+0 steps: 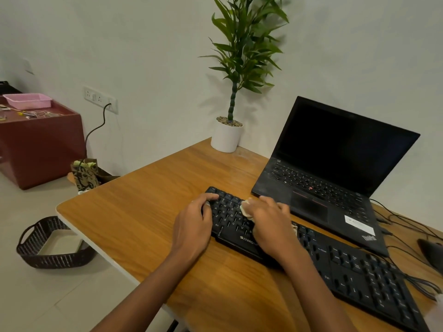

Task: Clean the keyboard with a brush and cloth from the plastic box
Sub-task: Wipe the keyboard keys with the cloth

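A black keyboard (pixel 354 271) lies diagonally across the wooden desk (pixel 143 212). My left hand (pixel 194 226) grips the keyboard's left end, thumb on top of the far corner. My right hand (pixel 271 224) presses a pale cloth (pixel 245 208) onto the keys near the left-middle; only the cloth's edges show from under the hand. A pink plastic box (pixel 27 100) stands far left on a maroon cabinet. No brush is visible.
An open black laptop (pixel 330 168) sits just behind the keyboard. A potted plant (pixel 227 137) stands at the desk's back edge. Cables and a dark mouse (pixel 431 255) lie at the right. A dark woven basket (pixel 52 243) rests on the floor left of the desk.
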